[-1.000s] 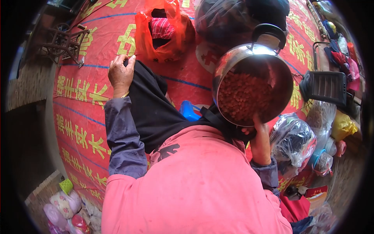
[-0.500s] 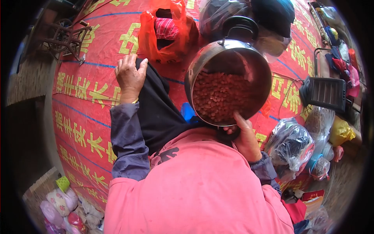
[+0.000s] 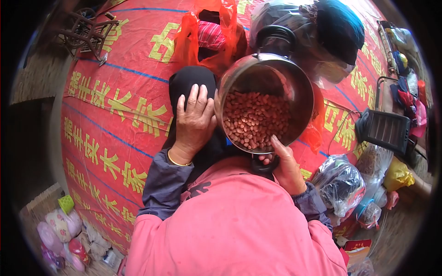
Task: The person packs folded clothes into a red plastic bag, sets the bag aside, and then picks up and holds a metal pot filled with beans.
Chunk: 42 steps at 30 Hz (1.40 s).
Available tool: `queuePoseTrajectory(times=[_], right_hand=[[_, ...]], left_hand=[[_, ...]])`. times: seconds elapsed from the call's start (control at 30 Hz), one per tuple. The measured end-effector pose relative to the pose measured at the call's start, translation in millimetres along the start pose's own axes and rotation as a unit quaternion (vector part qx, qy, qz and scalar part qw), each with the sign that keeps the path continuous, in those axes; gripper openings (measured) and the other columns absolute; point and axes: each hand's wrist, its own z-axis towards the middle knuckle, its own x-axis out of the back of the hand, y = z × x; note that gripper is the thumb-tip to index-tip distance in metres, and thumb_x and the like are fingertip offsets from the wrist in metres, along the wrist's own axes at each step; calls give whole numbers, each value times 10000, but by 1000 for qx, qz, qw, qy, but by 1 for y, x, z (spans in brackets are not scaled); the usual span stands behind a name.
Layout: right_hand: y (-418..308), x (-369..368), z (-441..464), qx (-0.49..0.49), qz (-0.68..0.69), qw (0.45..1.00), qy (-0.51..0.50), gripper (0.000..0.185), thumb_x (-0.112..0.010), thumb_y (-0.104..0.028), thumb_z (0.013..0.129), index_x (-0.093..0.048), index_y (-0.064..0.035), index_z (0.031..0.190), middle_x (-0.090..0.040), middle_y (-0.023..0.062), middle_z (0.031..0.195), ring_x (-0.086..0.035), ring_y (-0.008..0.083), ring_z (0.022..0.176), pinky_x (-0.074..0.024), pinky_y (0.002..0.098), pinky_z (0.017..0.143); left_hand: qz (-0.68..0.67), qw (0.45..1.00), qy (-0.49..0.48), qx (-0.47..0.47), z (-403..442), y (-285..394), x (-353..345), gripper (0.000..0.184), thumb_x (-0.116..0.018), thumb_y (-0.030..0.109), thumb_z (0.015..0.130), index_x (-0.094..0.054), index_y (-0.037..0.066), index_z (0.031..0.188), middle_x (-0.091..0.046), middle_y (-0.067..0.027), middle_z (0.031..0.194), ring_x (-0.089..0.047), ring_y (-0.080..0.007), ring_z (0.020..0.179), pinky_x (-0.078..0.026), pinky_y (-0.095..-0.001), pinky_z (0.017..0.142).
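A steel cooking pot [image 3: 300,99] with black handles is tilted toward me. Reddish-brown peanuts [image 3: 255,119] lie heaped in its lower part. My right hand [image 3: 287,168] grips the near black handle, thumb over the rim and fingers tucked beneath. At the pot's left side, my left hand [image 3: 195,119] is held flat with its fingers stretched out, holding nothing. Its thumb is close to the pot wall; I cannot tell whether it touches. My dark-clad knee [image 3: 191,76] is beyond and beneath that hand.
A red plastic bag [image 3: 189,39] with pink striped cloth stands behind the pot, beside clear and dark bags [image 3: 285,23]. To the right are a black lamp-like device [image 3: 384,129] and a stuffed clear bag [image 3: 340,184]. A folded brown chair [image 3: 85,34] lies far left on the red printed sheet [image 3: 115,138].
My left hand has moved right, from over my knee to beside the pot. The pot, in my right hand, has shifted slightly left, and the peanuts show brighter.
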Motion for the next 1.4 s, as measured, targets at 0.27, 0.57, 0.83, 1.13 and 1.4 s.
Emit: queuePoseTrajectory(times=[0.27,0.57,0.83,1.13,1.4], right_hand=[[7,-5,8,-21,19,999,-38,487,-665,-383,961,-539,-39,1282,-655,58,1115,-619,121,792,-481,230,658],[7,-2,14,-6,-53,998,-32,463,-634,-390,984,-561,-16,1249,-684,73,1043,-613,109,733,-500,230,649],[-4,-8,19,-64,-11,994,-86,437,-650,-417,971,-587,-34,1172,-626,25,933,-557,87,735,-452,224,675],[5,-26,21,-2,-15,995,-96,406,-621,-398,996,-637,-6,1103,-682,41,961,-576,87,732,-446,218,645],[3,-27,6,14,-102,993,-65,424,-585,-428,1011,-619,-14,1095,-693,68,884,-509,73,653,-412,217,613]], left_hand=[[-30,998,45,21,-4,5,-5,418,-579,161,918,-592,-17,1296,-567,-152,1392,-508,-302,1342,-360,-499,1089],[-33,994,77,72,-16,10,3,417,-587,188,928,-592,31,1313,-570,-173,1376,-515,-316,1331,-375,-489,1081],[-28,992,91,87,-24,13,4,418,-641,192,896,-607,-4,1264,-565,-184,1380,-519,-342,1318,-379,-495,1077],[-69,990,93,83,-21,5,-4,396,-649,201,895,-610,-9,1229,-559,-193,1384,-525,-355,1307,-386,-500,1075],[-98,983,123,93,-26,3,-2,378,-630,176,895,-600,-24,1214,-568,-210,1342,-527,-380,1289,-409,-493,1049]])
